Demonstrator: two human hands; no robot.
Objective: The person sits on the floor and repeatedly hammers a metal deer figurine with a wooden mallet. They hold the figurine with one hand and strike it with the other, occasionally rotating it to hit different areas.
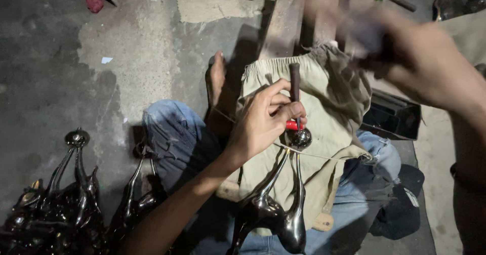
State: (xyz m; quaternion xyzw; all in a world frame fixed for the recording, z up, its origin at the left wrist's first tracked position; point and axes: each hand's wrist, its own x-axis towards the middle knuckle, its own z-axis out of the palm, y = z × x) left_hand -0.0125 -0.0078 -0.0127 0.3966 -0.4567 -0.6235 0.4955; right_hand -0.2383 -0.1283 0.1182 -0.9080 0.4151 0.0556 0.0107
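Observation:
My left hand [263, 118] pinches a thin metal punch [294, 83] with a dark top, held upright against the round head of a shiny dark metal bird-shaped figurine [283, 204]. The figurine lies on a khaki cloth [329, 93] spread over my lap. A small red piece [292, 125] shows just under my fingers. My right hand [420, 62] is raised at the upper right, blurred, closed around a dark handle [362, 32] that looks like a hammer; its head is smeared by motion.
Several more polished figurines [76, 199] are heaped on the concrete floor at the lower left. A wooden plank [283, 17] lies beyond my bare foot [217, 75]. A dark box [392, 115] sits at right, dark cloth [400, 204] below it.

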